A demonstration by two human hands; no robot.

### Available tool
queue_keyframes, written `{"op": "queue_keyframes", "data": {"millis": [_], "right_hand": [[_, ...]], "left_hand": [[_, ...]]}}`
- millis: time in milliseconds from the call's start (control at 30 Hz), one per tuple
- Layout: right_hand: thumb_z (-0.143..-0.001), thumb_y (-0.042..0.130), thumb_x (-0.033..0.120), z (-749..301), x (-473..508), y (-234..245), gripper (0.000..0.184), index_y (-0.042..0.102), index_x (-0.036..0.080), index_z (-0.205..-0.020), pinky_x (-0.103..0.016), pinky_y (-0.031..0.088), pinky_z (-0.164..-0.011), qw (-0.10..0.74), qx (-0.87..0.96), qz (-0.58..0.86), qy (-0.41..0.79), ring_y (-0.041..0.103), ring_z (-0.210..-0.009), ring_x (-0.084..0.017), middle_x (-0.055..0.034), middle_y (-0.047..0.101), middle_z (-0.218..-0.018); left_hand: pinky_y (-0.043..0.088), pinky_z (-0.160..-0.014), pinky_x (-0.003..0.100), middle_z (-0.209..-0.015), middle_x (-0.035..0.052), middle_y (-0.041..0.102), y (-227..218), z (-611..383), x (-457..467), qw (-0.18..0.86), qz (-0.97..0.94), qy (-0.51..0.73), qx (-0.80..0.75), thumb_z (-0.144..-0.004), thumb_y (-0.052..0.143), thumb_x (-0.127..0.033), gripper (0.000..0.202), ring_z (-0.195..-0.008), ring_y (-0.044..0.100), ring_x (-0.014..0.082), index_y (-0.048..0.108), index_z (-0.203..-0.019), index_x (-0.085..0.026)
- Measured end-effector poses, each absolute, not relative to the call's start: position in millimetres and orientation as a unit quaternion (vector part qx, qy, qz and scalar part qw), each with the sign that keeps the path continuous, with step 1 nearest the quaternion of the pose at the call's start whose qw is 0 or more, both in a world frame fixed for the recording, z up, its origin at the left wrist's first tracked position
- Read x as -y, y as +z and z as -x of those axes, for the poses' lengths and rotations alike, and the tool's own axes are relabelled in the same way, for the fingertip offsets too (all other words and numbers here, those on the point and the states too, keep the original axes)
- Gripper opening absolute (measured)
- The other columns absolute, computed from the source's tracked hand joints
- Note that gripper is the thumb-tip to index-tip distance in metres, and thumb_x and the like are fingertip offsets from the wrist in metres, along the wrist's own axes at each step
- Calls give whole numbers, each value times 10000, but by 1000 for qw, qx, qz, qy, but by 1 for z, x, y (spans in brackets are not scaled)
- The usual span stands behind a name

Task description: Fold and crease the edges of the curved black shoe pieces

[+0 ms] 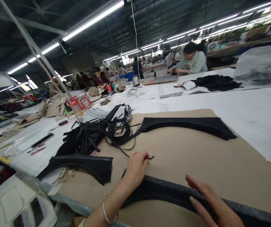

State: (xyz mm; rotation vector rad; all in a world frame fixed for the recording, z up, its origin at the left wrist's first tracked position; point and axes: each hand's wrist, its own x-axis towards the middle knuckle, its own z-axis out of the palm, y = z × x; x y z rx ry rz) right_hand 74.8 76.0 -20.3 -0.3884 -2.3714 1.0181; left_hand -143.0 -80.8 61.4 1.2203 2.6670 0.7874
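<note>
My left hand (136,165), with a bracelet at the wrist, pinches the end of a thin black strip (125,154); the tip pokes out past the fingers. That strip trails back towards a tangled heap of black strips (85,135). Below the hand lies a long curved black fabric piece (166,189) near the table's front edge. Over its right part is my right hand (211,201), fingers stretched out and thumb apart, touching or just above the fabric. Another curved black stack (88,164) sits to the left. A neat stack of curved black pieces (185,123) rests farther back.
A brown sheet (197,151) covers part of the white table (251,110). Pens (37,149), a red and black object (63,123) and beige fabric pieces (55,105) are at left. Across the table, one co-worker (194,61) bends over work beside a dark fabric pile (217,82).
</note>
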Motion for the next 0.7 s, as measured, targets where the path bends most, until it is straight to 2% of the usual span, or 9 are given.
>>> {"op": "queue_keyframes", "data": {"millis": [100, 200, 300, 400, 567, 700], "right_hand": [[-877, 544, 523, -55, -72, 1, 532, 522, 245, -1329, -264, 574, -820, 214, 816, 184, 504, 669, -992, -224, -91, 644, -1190], [-841, 561, 582, -45, -70, 7, 452, 633, 216, -1096, -234, 579, -722, 175, 764, 194, 590, 681, -842, -212, -68, 687, -927], [-793, 593, 619, -48, -69, 7, 427, 654, 209, -894, -225, 557, -608, 142, 750, 195, 616, 646, -673, -191, -40, 651, -749], [-778, 587, 647, -56, -65, 18, 459, 659, 205, -876, -232, 540, -587, 140, 742, 208, 621, 638, -658, -190, -43, 648, -738], [-825, 584, 596, -78, -81, 57, 422, 632, 177, -814, -248, 530, -652, 148, 742, 233, 611, 623, -690, -179, -49, 634, -711], [-783, 644, 603, -121, -125, 76, 438, 595, 173, -850, -270, 541, -624, 194, 704, 309, 609, 631, -660, -182, -59, 649, -719]], "left_hand": [[280, -1072, 283, -817, -86, 668, 66, 103, 74, 93, -476, 284, -827, -899, 506, -161, 137, -819, 607, 91, 598, -851, -251], [274, -1080, 304, -826, -63, 675, 64, 79, 71, 118, -536, 316, -774, -910, 522, -197, 95, -808, 611, 98, 605, -903, -244], [298, -1050, 293, -839, -59, 679, 62, 70, 71, 124, -530, 339, -767, -902, 550, -196, 59, -831, 615, 98, 595, -906, -234], [342, -989, 275, -852, -58, 689, 66, 68, 69, 143, -528, 359, -756, -891, 573, -185, 51, -833, 617, 101, 602, -886, -227], [397, -905, 276, -925, -21, 707, 83, 74, 75, 173, -506, 372, -759, -905, 534, -198, 133, -917, 607, 147, 661, -922, -234], [437, -882, 304, -907, 4, 709, 87, 107, 104, 163, -451, 339, -809, -901, 490, -336, 224, -929, 605, 196, 698, -893, -252]]}}
